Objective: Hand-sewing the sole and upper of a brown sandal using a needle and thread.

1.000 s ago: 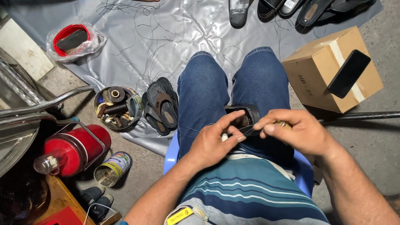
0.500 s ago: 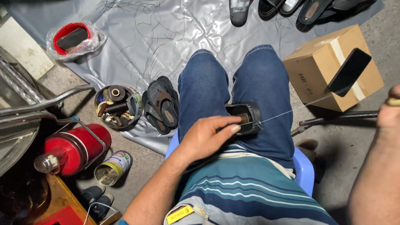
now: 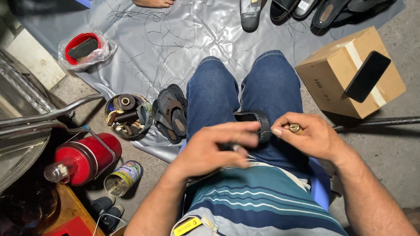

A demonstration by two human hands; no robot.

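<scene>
Black sandal strap piece [image 3: 256, 124] rests on the lap, at 12 o'clock from both hands. Left hand [image 3: 214, 150] pinches it, blurred; right hand [image 3: 313, 135] grips a brass-tipped awl [image 3: 295, 128]. Stitching appears unfinished.

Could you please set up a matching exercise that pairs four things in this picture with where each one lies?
Things:
1. black sandal piece
2. dark phone
3. pair of dark sandals
4. round tin of tools

Places:
A. on top of the cardboard box
B. on the person's lap, between the left hand and the right hand
C. at the edge of the grey sheet, near the red cylinder
D. on the grey sheet, beside the person's left knee

Pairs: 1-B, 2-A, 3-D, 4-C
</scene>
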